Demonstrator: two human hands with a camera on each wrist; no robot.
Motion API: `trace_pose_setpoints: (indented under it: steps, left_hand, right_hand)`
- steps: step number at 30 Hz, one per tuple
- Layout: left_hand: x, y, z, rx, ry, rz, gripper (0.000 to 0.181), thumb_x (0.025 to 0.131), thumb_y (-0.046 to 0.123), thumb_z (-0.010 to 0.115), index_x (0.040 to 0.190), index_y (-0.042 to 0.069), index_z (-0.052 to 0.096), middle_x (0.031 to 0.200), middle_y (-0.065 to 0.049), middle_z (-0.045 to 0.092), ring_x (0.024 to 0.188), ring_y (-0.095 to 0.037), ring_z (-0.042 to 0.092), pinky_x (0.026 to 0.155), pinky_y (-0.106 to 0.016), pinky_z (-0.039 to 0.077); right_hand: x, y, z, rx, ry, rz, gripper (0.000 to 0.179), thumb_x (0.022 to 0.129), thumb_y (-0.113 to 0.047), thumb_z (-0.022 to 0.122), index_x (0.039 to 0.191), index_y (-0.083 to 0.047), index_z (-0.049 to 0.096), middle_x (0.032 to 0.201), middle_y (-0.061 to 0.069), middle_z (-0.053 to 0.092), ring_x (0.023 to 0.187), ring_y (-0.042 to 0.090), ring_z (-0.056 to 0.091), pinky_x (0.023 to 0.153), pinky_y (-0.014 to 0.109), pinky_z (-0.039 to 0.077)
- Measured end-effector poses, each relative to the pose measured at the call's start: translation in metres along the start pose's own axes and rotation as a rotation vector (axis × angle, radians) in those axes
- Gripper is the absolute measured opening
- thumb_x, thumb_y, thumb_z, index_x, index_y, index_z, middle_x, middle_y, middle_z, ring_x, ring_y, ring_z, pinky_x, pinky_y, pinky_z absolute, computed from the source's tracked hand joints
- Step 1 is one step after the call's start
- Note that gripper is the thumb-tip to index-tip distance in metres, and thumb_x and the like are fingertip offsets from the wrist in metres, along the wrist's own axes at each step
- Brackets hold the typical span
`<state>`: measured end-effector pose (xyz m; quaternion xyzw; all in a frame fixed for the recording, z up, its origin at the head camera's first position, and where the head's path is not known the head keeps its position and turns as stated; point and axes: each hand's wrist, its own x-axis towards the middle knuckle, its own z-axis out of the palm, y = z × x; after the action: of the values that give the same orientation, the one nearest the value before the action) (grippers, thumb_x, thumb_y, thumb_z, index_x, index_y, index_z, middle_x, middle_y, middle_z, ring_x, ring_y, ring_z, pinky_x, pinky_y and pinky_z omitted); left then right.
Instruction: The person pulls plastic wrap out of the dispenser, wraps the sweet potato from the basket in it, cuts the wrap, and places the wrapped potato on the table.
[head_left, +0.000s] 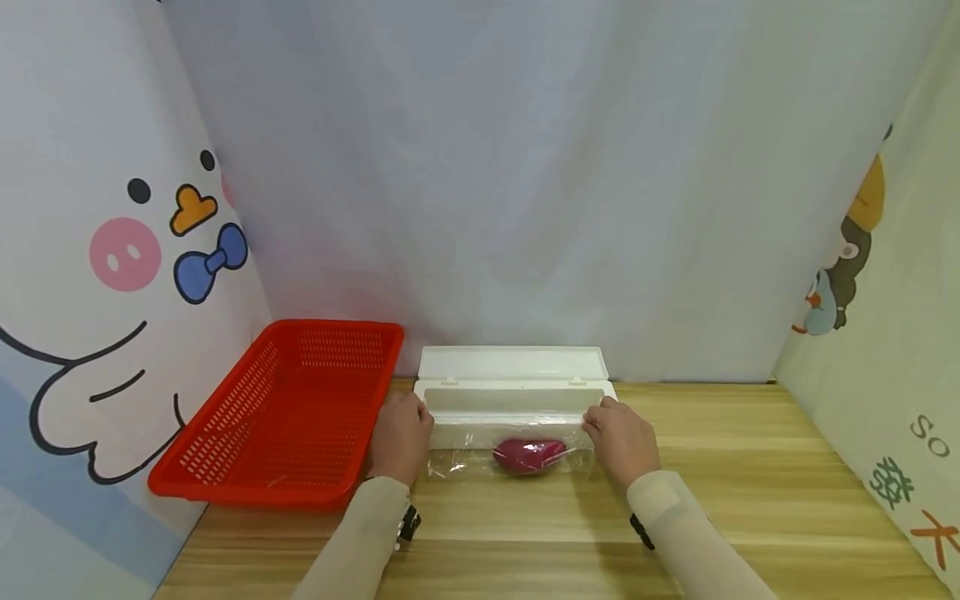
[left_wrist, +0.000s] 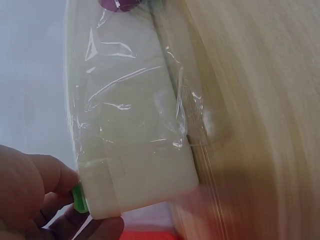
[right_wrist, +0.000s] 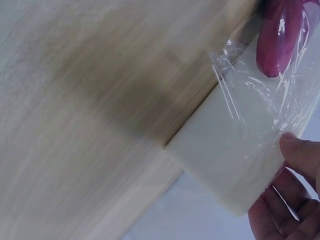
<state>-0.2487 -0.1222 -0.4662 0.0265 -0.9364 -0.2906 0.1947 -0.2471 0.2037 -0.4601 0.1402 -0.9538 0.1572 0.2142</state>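
Observation:
A long white cling film dispenser [head_left: 517, 435] stands against the back cloth with its lid raised. Clear cling film [head_left: 457, 458] drapes down over its front onto the table. Wrapped in or behind the film is a glossy magenta, rounded, elongated object [head_left: 529, 456]; its exact kind is unclear. My left hand [head_left: 402, 437] grips the dispenser's left end, its fingers by a small green tab [left_wrist: 79, 198]. At the opposite end, my right hand [head_left: 624, 437] holds the dispenser, its thumb over the film-covered edge and the other fingers curled beneath.
A red perforated plastic basket [head_left: 281, 497] stands at the left, close beside my left forearm. Behind the dispenser hangs a pale cloth [head_left: 510, 183]. Printed cloths flank both sides. Wood-grain table [head_left: 750, 500] extends to the right and in front.

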Motion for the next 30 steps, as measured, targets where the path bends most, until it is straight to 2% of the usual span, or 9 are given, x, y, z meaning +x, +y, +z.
trace_pose_setpoints:
  steps: [7,12,15,19,22,24,27,30]
  left_hand:
    - [0.007,0.007,-0.004,0.079,-0.039,0.019,0.016,0.098,0.008,0.061,0.086,-0.001,0.067,0.092,-0.018,0.063,0.092,-0.036,0.062,0.085,-0.05,0.052]
    - [0.005,0.011,-0.007,0.094,-0.061,0.022,0.012,0.099,0.005,0.056,0.098,-0.003,0.066,0.099,-0.02,0.063,0.098,-0.039,0.062,0.089,-0.051,0.051]
    - [0.004,0.012,-0.008,0.104,-0.079,0.018,0.015,0.096,0.002,0.054,0.105,-0.002,0.066,0.104,-0.021,0.064,0.101,-0.04,0.061,0.092,-0.05,0.05]
    - [0.004,0.014,-0.009,0.115,-0.114,0.012,0.017,0.095,0.003,0.055,0.106,-0.001,0.066,0.104,-0.021,0.064,0.1,-0.04,0.061,0.091,-0.051,0.05]
    - [0.002,0.017,-0.01,0.096,-0.123,0.016,0.018,0.093,0.005,0.059,0.108,-0.001,0.066,0.104,-0.02,0.064,0.098,-0.039,0.062,0.088,-0.052,0.051]
    - [-0.001,0.019,-0.01,0.064,-0.113,0.046,0.021,0.091,0.006,0.061,0.11,-0.001,0.066,0.106,-0.02,0.064,0.099,-0.039,0.062,0.088,-0.052,0.051]
    - [-0.009,0.022,-0.005,0.003,-0.062,0.135,0.026,0.088,0.005,0.062,0.113,0.0,0.067,0.108,-0.02,0.065,0.101,-0.04,0.061,0.09,-0.051,0.051]
    - [-0.017,0.026,0.0,-0.049,-0.023,0.228,0.024,0.088,0.005,0.063,0.111,0.002,0.068,0.107,-0.015,0.066,0.099,-0.036,0.061,0.089,-0.048,0.051]
  right_hand:
    - [0.002,0.0,-0.002,-0.006,0.012,-0.027,0.004,0.09,-0.009,0.079,0.093,-0.008,0.078,0.082,0.001,0.062,0.068,0.017,0.057,0.056,0.035,0.05]
    - [0.001,0.001,-0.004,-0.006,-0.011,-0.048,0.005,0.091,-0.005,0.076,0.096,-0.005,0.077,0.084,0.004,0.063,0.07,0.02,0.06,0.062,0.038,0.054]
    - [-0.002,0.003,-0.005,-0.006,-0.013,-0.061,0.003,0.093,-0.005,0.074,0.095,-0.004,0.077,0.089,0.007,0.068,0.078,0.023,0.067,0.068,0.041,0.058]
    - [-0.007,0.007,-0.004,0.005,0.047,-0.082,0.002,0.092,-0.004,0.075,0.093,-0.003,0.076,0.101,0.013,0.073,0.093,0.031,0.072,0.079,0.046,0.06]
    - [-0.01,0.011,-0.002,-0.005,0.114,-0.132,0.005,0.087,-0.001,0.079,0.09,-0.002,0.076,0.106,0.017,0.074,0.096,0.036,0.071,0.086,0.05,0.058]
    - [-0.012,0.011,-0.001,-0.017,0.159,-0.167,0.009,0.082,0.001,0.082,0.086,-0.003,0.075,0.101,0.016,0.073,0.091,0.035,0.07,0.084,0.05,0.057]
    - [-0.017,0.008,-0.003,-0.021,0.196,-0.193,0.013,0.08,0.003,0.082,0.084,-0.004,0.072,0.089,0.009,0.068,0.078,0.029,0.065,0.072,0.044,0.056]
    - [-0.022,0.002,-0.005,0.014,0.177,-0.15,0.012,0.083,0.001,0.077,0.086,-0.006,0.068,0.083,0.004,0.065,0.07,0.02,0.06,0.06,0.037,0.053]
